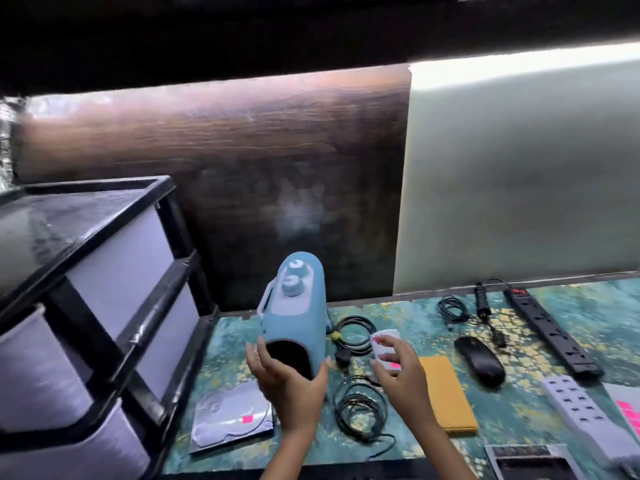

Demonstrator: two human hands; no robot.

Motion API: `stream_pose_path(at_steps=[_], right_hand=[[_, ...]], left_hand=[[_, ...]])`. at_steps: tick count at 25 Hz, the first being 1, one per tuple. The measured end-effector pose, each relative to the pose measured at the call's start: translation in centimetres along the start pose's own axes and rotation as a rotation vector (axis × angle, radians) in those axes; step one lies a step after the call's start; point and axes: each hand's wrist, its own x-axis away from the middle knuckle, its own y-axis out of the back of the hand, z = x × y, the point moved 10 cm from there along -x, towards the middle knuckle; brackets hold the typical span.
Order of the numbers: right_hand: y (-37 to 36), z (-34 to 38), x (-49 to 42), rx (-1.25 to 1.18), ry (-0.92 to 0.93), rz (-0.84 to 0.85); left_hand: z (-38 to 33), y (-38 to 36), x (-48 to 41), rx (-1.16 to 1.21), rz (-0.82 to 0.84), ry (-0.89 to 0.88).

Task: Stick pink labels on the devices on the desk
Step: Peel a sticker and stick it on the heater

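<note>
Gripping the blue device (294, 317) one-handed, left hand (289, 379) could let it tip while right hand (398, 368) pinches a labelled remote (384, 348).

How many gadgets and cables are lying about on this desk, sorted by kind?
Blue speaker, held by the left hand: 1
Small white device at the right hand: 1
Hard drive: 1
Mouse: 1
Power strips, black and white: 2
Cable bundles: 3
Yellow cloth: 1
Total: 10
</note>
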Motion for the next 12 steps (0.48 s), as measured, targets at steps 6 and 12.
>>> stream_pose_path(at_steps=[6, 12], right_hand=[[-2.8, -1.2, 0.1, -0.031, -0.076, -0.034], [-3.5, -1.8, -1.3, -0.121, -0.129, -0.055]], left_hand=[[4.7, -2.6, -0.5, 0.093, 0.268, 0.362], [4.7, 0.7, -6.1, 0.093, 0.143, 0.46]])
